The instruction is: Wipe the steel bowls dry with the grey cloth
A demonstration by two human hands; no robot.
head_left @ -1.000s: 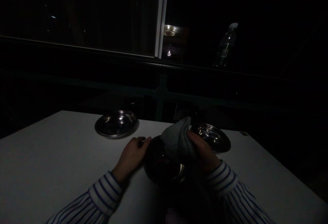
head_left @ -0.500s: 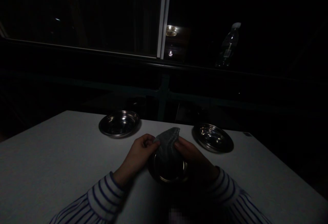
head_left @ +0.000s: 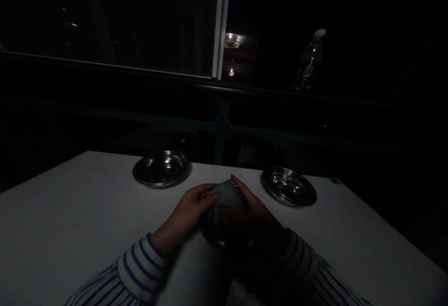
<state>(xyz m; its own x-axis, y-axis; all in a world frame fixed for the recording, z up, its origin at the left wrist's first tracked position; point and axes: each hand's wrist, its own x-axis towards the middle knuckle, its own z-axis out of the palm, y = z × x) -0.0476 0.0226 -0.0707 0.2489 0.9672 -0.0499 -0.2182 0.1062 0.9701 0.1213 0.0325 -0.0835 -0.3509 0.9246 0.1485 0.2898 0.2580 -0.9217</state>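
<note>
- Left hand (head_left: 191, 210), mine: partly curled, thumb and fingers pinching the left side of a gray cloth; the fingers behind it are partly hidden.
- Right hand (head_left: 261, 212), mine: against the cloth's right side, one fingertip at its top edge; the rest sinks into shadow, so I cannot tell how far it closes or how firmly it grips.
- Gray cloth (head_left: 229, 193): bunched between my hands, over the dark bowl; its lower part fades into darkness.
- Dark bowl (head_left: 213, 235): in front of me, its near rim faintly glinting; the cloth and my right hand cover much of it.
- Left metal dish (head_left: 161, 169) and right metal dish (head_left: 290, 187): farther back on the white table (head_left: 105, 212), well apart.
- Striped sleeves (head_left: 140, 264): mine, cut off below.
- Pale object (head_left: 241, 295): cut off by the bottom edge, unidentifiable.
- Clear bottle (head_left: 310, 63): white-capped, beyond the table, its base hard to make out.
</note>
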